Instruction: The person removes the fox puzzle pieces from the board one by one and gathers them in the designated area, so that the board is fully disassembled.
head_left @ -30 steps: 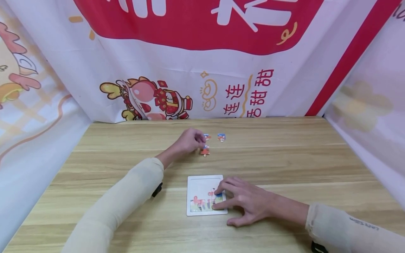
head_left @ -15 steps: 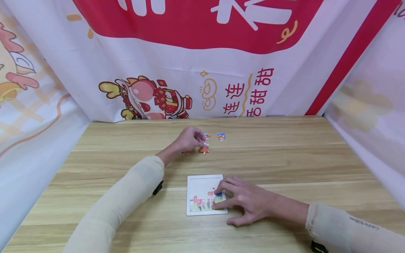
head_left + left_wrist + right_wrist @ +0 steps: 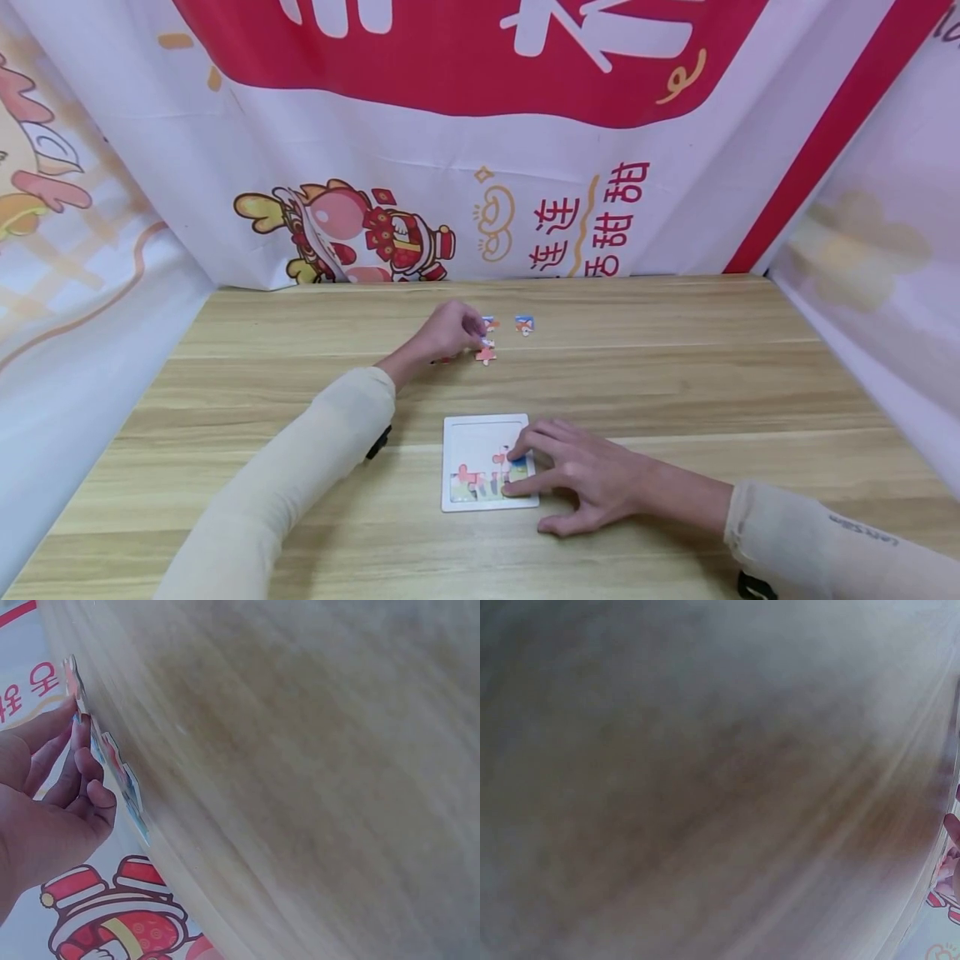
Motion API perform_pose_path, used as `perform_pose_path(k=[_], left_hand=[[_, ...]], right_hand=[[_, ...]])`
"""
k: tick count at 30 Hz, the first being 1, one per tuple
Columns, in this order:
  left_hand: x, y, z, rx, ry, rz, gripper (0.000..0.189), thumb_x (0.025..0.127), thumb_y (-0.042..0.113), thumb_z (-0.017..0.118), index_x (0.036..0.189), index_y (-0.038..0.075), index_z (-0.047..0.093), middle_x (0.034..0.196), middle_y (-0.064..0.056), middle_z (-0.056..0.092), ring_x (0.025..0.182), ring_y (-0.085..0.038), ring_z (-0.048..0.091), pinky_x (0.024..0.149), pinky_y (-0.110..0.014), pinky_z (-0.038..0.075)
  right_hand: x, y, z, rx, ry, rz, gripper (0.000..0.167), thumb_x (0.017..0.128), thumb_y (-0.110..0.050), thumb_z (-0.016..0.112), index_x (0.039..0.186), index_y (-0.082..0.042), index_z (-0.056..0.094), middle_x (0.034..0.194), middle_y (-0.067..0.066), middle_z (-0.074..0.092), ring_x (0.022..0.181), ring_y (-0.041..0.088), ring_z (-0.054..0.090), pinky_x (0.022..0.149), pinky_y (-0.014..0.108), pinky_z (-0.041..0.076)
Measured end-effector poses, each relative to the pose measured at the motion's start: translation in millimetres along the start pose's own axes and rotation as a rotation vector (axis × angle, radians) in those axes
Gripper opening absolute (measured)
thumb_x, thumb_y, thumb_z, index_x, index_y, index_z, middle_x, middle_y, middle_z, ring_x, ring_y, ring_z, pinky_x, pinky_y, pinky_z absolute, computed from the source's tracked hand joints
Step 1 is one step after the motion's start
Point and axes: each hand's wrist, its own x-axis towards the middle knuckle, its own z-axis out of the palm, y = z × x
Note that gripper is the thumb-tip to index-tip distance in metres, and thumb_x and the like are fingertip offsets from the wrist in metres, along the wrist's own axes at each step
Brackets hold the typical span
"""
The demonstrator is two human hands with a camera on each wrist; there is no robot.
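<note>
At the back of the table, my left hand (image 3: 450, 329) pinches a red and white jigsaw piece (image 3: 486, 355) between thumb and fingertips. The left wrist view shows the same jigsaw piece (image 3: 73, 675) standing out past the fingertips, over the table. Closer in lies a square white puzzle tray (image 3: 483, 421), its lower part filled with joined pieces (image 3: 468, 487) in pink and green. My right hand (image 3: 588, 475) rests at the tray's right side with fingers spread, two fingertips on the pieces. Only a sliver of this hand's fingers (image 3: 952, 829) enters the right wrist view.
Another blue and orange jigsaw piece (image 3: 524, 324) lies right of the left hand, and one more piece (image 3: 491, 323) sits just behind its fingertips. A dark-edged piece shows partly under the left wrist. A printed cloth (image 3: 420, 150) hangs along the table's back edge.
The pinched piece has shifted slightly and now looks paler, as if tilted. A piece under the left wrist has come partly into sight. The right hand and tray stay put.
</note>
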Motion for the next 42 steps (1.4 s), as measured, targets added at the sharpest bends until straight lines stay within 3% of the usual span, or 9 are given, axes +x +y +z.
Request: perform_pose_path(k=[9, 18, 22, 28, 35, 42], left_hand=[[-2.1, 3.1, 1.4, 0.133, 0.017, 0.028, 0.005, 0.089, 0.000, 0.079, 0.094, 0.003, 0.078, 0.092, -0.008, 0.071, 0.083, -0.020, 0.060, 0.075, -0.030, 0.052], [-9.2, 2.2, -3.5, 0.083, 0.046, 0.070, 0.016, 0.089, 0.008, 0.082, 0.103, 0.000, 0.076, 0.094, -0.009, 0.067, 0.087, -0.021, 0.058, 0.075, -0.031, 0.050], [-19.6, 2.1, -7.0, 0.066, 0.026, 0.125, 0.012, 0.090, 0.003, 0.079, 0.102, 0.000, 0.077, 0.091, -0.008, 0.068, 0.083, -0.020, 0.058, 0.070, -0.028, 0.050], [-45.2, 6.1, -5.7, 0.110, -0.059, 0.238, 0.006, 0.090, 0.003, 0.078, 0.096, 0.001, 0.077, 0.083, -0.004, 0.069, 0.077, -0.016, 0.059, 0.069, -0.027, 0.051], [-78.1, 10.1, 4.8, 0.087, -0.154, 0.283, 0.005, 0.091, 0.002, 0.077, 0.096, 0.001, 0.076, 0.079, 0.001, 0.064, 0.073, -0.012, 0.056, 0.067, -0.024, 0.049], [-99.8, 9.7, 14.0, 0.118, -0.212, 0.313, 0.008, 0.089, 0.001, 0.079, 0.095, 0.005, 0.076, 0.076, 0.004, 0.062, 0.071, -0.010, 0.054, 0.065, -0.022, 0.048]], right_hand=[[0.8, -1, -1, -0.002, 0.011, -0.009, 0.047, 0.093, -0.052, 0.071, 0.134, -0.030, 0.070, 0.136, 0.005, 0.055, 0.127, 0.021, 0.046, 0.104, 0.043, 0.047], [0.8, -1, -1, -0.005, 0.005, -0.007, 0.048, 0.093, -0.053, 0.070, 0.135, -0.030, 0.070, 0.137, 0.005, 0.055, 0.127, 0.021, 0.046, 0.105, 0.044, 0.047], [0.9, -2, -3, 0.001, -0.004, 0.001, 0.049, 0.093, -0.054, 0.070, 0.136, -0.030, 0.070, 0.137, 0.005, 0.055, 0.128, 0.020, 0.046, 0.106, 0.044, 0.046], [0.8, -4, -5, 0.017, -0.034, 0.033, 0.050, 0.093, -0.055, 0.070, 0.137, -0.032, 0.068, 0.138, 0.003, 0.055, 0.128, 0.019, 0.046, 0.108, 0.043, 0.045], [1.1, -4, -6, 0.030, -0.046, 0.045, 0.049, 0.093, -0.054, 0.070, 0.137, -0.032, 0.068, 0.139, 0.002, 0.055, 0.129, 0.017, 0.046, 0.109, 0.042, 0.045], [2.4, -4, -6, 0.062, -0.026, 0.049, 0.046, 0.093, -0.051, 0.071, 0.134, -0.028, 0.071, 0.138, 0.002, 0.057, 0.128, 0.018, 0.048, 0.107, 0.042, 0.047]])
